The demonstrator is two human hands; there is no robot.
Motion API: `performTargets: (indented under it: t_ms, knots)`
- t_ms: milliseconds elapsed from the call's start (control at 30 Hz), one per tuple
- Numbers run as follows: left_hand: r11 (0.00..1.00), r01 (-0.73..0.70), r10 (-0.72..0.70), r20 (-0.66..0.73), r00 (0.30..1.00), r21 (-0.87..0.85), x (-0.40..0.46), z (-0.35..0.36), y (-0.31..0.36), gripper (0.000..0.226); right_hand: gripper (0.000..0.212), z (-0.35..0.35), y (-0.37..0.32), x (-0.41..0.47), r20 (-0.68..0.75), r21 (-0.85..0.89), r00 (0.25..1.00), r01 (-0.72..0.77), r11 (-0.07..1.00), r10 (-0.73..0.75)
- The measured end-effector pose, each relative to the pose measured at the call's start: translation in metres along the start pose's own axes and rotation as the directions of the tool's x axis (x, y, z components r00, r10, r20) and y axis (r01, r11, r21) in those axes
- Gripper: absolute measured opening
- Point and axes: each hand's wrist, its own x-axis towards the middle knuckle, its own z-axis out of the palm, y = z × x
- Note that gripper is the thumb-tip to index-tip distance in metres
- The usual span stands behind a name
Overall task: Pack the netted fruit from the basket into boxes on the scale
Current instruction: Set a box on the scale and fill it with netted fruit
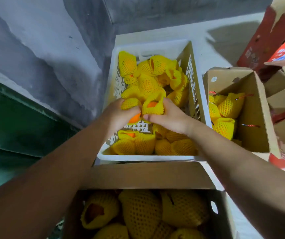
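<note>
Both hands grip netted fruit inside basket.

Near box cut off below

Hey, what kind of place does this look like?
Probably a fruit packing room or storeroom: a white plastic basket full of foam-netted fruit, open cardboard boxes partly filled with it, and bare concrete walls.

The basket was smooth white slotted plastic, the nets soft yellow foam mesh over glossy orange fruit, the boxes matt brown corrugated cardboard, and the wall rough grey plaster.
</note>
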Motion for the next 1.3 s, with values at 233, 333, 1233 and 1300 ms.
performTargets:
  t_ms: [233,333,1233,1300]
  knots:
    - [0.694,0.162,-0.065,0.162,0.985,-0.702,-0.102,-0.008,0.024,0.054,0.047,-0.009,-0.102,-0.068,-0.147,0.053,0.973,0.190,0.980,-0.180]
    - [0.494,0.011,0.066,0.050,0.997,-0.870,-0.147,-0.007,0.011,0.051,0.058,0.008,-0.132,-0.110,-0.200,-0.011,0.940,0.280,0.960,-0.276]
    - [0.285,-0.102,0.279,-0.019,0.960,-0.953,-0.439,0.004,-0.148,0.070,0.058,0.255,-0.174,-0.360,-0.086,0.186,0.982,0.184,0.965,-0.171]
    - [0.293,-0.170,0.305,-0.076,0.949,-0.941,-0.445,0.004,-0.150,0.073,0.062,0.266,-0.179,-0.364,-0.140,0.190,0.972,0.213,0.958,-0.189]
